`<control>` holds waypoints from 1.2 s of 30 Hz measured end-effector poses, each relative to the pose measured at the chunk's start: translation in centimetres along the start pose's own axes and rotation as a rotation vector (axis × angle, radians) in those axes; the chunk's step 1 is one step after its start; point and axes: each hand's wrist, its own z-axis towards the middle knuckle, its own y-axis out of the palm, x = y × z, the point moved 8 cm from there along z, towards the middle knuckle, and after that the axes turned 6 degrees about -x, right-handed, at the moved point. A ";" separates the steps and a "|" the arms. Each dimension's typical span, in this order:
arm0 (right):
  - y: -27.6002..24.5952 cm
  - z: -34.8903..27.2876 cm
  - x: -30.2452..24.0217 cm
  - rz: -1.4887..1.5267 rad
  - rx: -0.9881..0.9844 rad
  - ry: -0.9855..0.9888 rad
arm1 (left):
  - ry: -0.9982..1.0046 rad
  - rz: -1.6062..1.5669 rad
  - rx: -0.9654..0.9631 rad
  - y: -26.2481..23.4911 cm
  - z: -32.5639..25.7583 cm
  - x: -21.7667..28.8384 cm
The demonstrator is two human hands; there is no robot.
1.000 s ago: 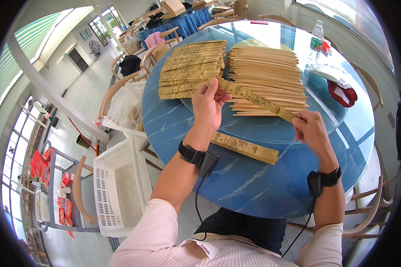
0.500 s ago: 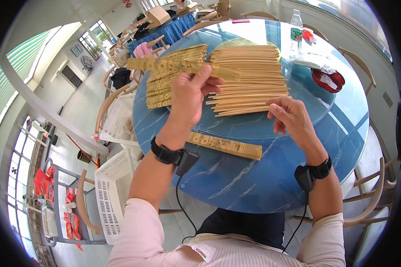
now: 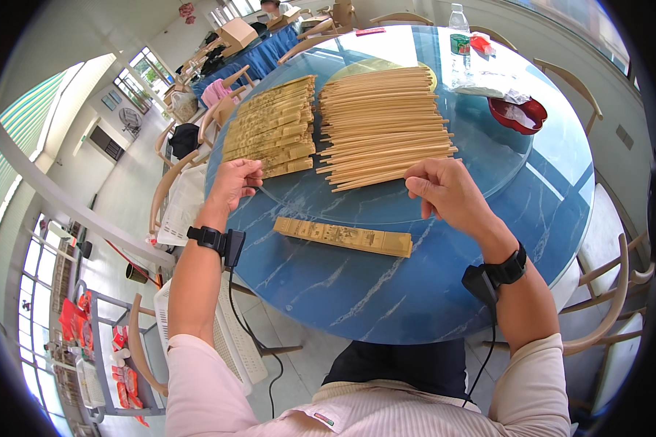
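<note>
My left hand is beside the near left corner of a pile of gold-brown printed paper sleeves. Its bent fingers are apart, with nothing seen in them. Right of the pile lies a wide layer of pale wooden chopsticks, side by side. My right hand is at the near right ends of these chopsticks, thumb and fingers curled together. Whether a stick is pinched there is hidden. Between my hands and closer to me, a flat sleeve of the same gold-brown kind lies slightly slanted on the blue table.
The round blue marbled table carries a glass turntable. Toward the back right are a water bottle, a red dish and a plastic bag. Chairs ring the table. A grey trolley stands at the left.
My left hand has moved left and toward me, letting go of the sleeve it held over the pile. My right hand stays by the chopstick ends. The view has shifted slightly.
</note>
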 end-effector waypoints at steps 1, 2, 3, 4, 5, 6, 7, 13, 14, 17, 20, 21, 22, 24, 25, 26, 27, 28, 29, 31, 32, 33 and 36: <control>0.1 -0.1 0.2 -0.013 -0.012 0.004 | 0.000 0.027 -0.001 0.0 -0.4 0.3; 0.2 0.0 0.7 -0.025 -0.022 0.008 | 0.010 0.040 0.002 -0.1 -0.7 1.0; 0.1 0.2 1.1 -0.036 -0.031 0.013 | 0.019 0.055 0.003 -0.3 -0.9 1.8; -0.2 0.0 1.4 -0.038 0.015 0.013 | 0.014 0.064 -0.011 0.2 -1.1 1.7; -0.7 0.3 1.6 -0.046 0.066 0.018 | 0.017 0.057 -0.013 1.0 -1.4 1.9; -1.2 0.6 1.8 -0.055 0.116 0.024 | 0.037 0.094 -0.034 2.2 -1.5 2.0; -1.6 0.8 2.0 -0.035 0.162 0.020 | 0.056 0.131 -0.051 3.2 -1.8 2.0; -3.9 0.9 3.2 0.002 0.296 -0.022 | 0.199 0.401 -0.266 13.3 -3.8 5.1; -4.0 0.9 3.2 0.010 0.305 -0.028 | 0.262 0.474 -0.279 14.6 -3.9 5.4; -4.5 0.6 2.4 0.025 0.354 -0.056 | 0.378 0.731 -0.286 17.6 -3.9 5.9; -5.4 0.4 2.1 0.068 0.420 -0.092 | 0.523 0.703 -0.247 19.8 -4.2 6.4; -5.7 0.4 2.2 0.079 0.437 -0.107 | 0.518 0.738 -0.262 20.5 -4.2 6.4; -6.0 0.3 2.2 0.090 0.456 -0.121 | 0.515 0.773 -0.278 21.1 -4.3 6.6; -6.6 0.2 2.3 0.111 0.485 -0.145 | 0.556 0.842 -0.296 22.0 -4.2 6.5; -6.8 0.3 2.0 0.127 0.491 -0.159 | 0.599 0.879 -0.291 22.0 -4.2 6.5; -7.0 0.3 1.8 0.142 0.497 -0.174 | 0.642 0.916 -0.286 22.0 -4.4 6.6; -7.1 0.2 1.8 0.152 0.504 -0.172 | 0.633 0.925 -0.311 22.0 -4.6 6.4; -7.3 0.1 1.8 0.160 0.515 -0.172 | 0.629 0.933 -0.336 22.2 -4.9 6.7; -7.6 0.1 1.8 0.168 0.525 -0.173 | 0.624 0.941 -0.361 22.3 -5.2 6.8; -8.0 0.1 2.1 0.152 0.543 -0.188 | 0.568 0.963 -0.392 22.3 -5.5 6.5; -8.1 0.1 2.2 0.145 0.551 -0.195 | 0.539 0.976 -0.407 22.1 -5.6 6.2; -8.2 0.0 2.3 0.143 0.553 -0.180 | 0.577 1.005 -0.422 22.2 -5.8 6.1; -8.4 0.2 2.2 0.041 0.581 -0.197 | 0.651 1.181 -0.377 21.7 -6.6 5.3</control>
